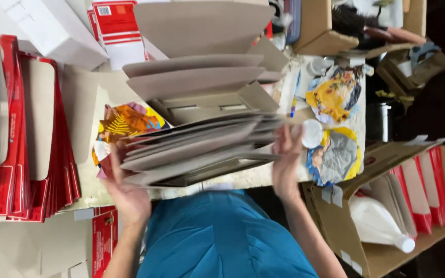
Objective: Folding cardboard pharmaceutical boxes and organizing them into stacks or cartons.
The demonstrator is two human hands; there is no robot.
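Head view, looking down; the picture is softened by motion blur.

A fanned stack of flat grey cardboard blanks (197, 149) is held at frame centre, above the blue garment (222, 237) at 6 o'clock. The stack is gripped from both ends. The left hand (127, 193) is seen at 7 o'clock of the stack, fingers curled up over its left edge, palm beneath; it is closed on the blanks. The right hand (287, 159) is pressed against the stack's right edge at 3 o'clock, fingers extended upward along the sheet ends; it too grips the stack, though the fingertips are blurred.

Behind the stack, toward 12 o'clock, more folded grey cardboard pieces (202, 56) are spread loosely. Under the stack, a table cover with a colourful print (130, 121) is partly exposed at 9 o'clock of the stack.

A small round white lid (312, 133) lies just beside the right hand, at its 2 o'clock.

At 9 o'clock of the frame, a pile of red-and-white flat cartons (32, 154) is laid out.

At 4 o'clock, an open brown cardboard box (336, 226) holds a white plastic bottle (379, 224) on its side and further red-and-white cartons (423, 190) standing upright.

At 1 o'clock, another open brown box (315, 31) is noted; its contents cannot be told.
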